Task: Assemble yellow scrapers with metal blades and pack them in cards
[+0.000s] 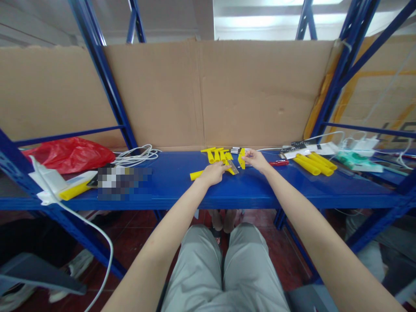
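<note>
smooth plastic handles, glossy metal shelf, matt cardboard panel

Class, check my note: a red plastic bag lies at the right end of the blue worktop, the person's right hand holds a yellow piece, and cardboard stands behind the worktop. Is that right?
Not quite. The head view shows the red plastic bag towards the left end of the blue worktop. The right hand does hold a yellow piece, and cardboard stands behind.
</note>
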The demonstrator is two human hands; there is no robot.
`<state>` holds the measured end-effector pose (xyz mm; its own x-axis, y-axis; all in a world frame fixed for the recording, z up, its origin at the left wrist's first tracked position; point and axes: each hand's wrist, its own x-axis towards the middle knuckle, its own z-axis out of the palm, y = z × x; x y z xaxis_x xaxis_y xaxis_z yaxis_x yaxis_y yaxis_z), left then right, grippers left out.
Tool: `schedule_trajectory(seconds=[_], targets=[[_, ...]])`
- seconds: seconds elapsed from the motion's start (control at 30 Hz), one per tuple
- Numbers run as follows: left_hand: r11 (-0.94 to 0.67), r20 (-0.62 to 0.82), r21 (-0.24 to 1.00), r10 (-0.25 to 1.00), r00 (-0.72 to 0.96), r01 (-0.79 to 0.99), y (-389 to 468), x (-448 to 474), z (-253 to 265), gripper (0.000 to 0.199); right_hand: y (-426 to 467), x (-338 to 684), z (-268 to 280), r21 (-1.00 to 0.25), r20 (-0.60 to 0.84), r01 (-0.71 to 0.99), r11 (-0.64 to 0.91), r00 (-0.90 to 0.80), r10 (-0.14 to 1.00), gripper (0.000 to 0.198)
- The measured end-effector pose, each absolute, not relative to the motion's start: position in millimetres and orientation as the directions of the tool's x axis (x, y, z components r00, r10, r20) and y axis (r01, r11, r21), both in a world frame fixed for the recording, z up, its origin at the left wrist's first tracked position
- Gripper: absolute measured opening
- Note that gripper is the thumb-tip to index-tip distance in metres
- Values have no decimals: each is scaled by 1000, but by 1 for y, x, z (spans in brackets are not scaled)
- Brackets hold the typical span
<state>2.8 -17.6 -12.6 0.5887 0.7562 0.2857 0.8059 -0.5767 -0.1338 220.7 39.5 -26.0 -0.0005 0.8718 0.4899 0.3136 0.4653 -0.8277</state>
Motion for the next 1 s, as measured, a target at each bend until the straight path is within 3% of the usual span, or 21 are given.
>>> schedule_trajectory(seconds=[0.17,0.37,0.67,1.0], targets=[[-579,289,-132,754,590,804,-17,3,-13,46,38,223,-27,-713,497,516,474,-105,862,19],[-579,284,-136,755,591,804,-17,3,-13,46,39,223,-25,-712,481,546,441,-77,873,13],[-582,291,-144,748,597,800,-17,2,-13,46,34,214,-21,-850,410,373,372,26,912,17],[-592,314,-138,734,602,794,-16,2,-15,45,31,212,-20,-880,377,328,343,42,925,16]])
